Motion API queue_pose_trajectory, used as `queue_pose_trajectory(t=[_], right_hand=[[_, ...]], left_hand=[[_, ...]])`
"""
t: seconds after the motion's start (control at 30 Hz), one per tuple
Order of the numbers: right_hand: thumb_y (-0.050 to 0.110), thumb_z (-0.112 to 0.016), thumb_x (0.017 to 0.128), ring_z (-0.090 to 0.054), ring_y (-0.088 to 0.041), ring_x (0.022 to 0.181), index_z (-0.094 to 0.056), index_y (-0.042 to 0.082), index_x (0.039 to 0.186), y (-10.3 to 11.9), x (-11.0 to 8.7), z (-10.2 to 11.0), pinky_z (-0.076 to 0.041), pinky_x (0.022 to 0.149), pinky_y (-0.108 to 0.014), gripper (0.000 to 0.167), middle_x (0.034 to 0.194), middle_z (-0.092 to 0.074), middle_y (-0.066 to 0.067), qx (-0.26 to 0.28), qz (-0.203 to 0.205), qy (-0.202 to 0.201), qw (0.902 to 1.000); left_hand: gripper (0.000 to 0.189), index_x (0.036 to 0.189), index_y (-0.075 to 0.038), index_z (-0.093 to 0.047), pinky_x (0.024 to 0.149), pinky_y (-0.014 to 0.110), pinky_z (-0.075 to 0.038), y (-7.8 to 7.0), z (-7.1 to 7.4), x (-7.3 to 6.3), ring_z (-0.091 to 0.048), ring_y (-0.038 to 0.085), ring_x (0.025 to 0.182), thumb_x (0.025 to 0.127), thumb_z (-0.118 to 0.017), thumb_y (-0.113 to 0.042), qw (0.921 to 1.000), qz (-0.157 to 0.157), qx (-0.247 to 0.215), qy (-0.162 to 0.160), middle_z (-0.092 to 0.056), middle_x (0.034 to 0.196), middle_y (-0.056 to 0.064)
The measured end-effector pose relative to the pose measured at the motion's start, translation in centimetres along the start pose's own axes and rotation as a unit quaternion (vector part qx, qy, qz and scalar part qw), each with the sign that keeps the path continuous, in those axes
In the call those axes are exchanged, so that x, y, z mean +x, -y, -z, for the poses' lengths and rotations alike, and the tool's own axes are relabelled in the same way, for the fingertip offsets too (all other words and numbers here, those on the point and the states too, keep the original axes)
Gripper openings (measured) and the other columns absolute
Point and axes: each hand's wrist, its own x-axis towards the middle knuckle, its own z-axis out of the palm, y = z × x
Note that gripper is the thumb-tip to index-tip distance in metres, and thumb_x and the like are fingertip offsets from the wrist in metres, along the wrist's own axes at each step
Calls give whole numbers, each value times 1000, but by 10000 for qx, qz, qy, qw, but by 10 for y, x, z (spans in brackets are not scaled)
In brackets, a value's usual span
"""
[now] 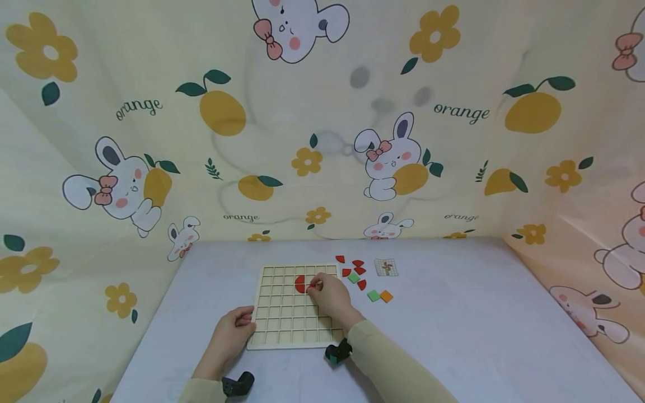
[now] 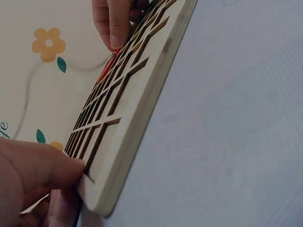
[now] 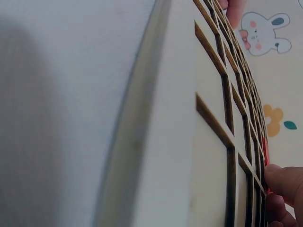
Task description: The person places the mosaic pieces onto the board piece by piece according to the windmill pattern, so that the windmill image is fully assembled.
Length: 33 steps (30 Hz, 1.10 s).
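Note:
A pale wooden grid board (image 1: 283, 334) lies on the table, divided into small square cells. My left hand (image 1: 229, 337) holds its left edge near the front corner; in the left wrist view the thumb (image 2: 66, 165) rests on the rim and the other fingers curl beside it. Over the board's upper right part, my right hand (image 1: 332, 299) pinches a small red piece (image 1: 311, 287), mostly covered by the fingers. Immediately left of those fingertips, red quarter-circle pieces (image 1: 300, 284) sit in neighbouring cells. The right wrist view shows the thumb and fingers (image 3: 284, 182) low against the grid.
Right of the board lie several loose red quarter-circle pieces (image 1: 361, 285), two green squares (image 1: 373, 295) and an orange square (image 1: 386, 296). A small pattern card (image 1: 386, 267) lies behind them. A printed cloth (image 1: 322, 184) hangs behind the white-covered table (image 1: 453, 336).

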Motion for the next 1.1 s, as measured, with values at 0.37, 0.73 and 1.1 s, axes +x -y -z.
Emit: queue_pose_trajectory(t=[0.37, 0.73, 1.1], right_hand=[[22, -66, 92, -53, -17, 71, -66, 16, 104, -1, 0, 5, -45, 62, -32, 14, 81, -58, 5, 209, -222, 231, 9993], [17, -64, 93, -52, -18, 71, -68, 16, 106, 1, -1, 10, -44, 62, -33, 13, 83, -60, 3, 188, -57, 419, 9989], [15, -62, 94, -54, -16, 73, -67, 16, 106, -1, 0, 13, -46, 64, -33, 13, 88, -62, 3, 94, 104, 461, 9988]], left_hand=[[45, 129, 0, -57, 78, 34, -47, 1, 0, 0, -52, 21, 93, 84, -64, -3, 10000, 0, -15, 24, -57, 103, 8], [46, 129, -1, -58, 77, 33, -47, 2, -1, 1, -52, 21, 93, 84, -65, -4, 10000, 37, 36, -20, -57, 103, 7], [46, 129, 1, -57, 76, 32, -48, 1, -1, 0, -52, 21, 92, 83, -64, -2, 10000, 15, -54, -13, -57, 102, 8]])
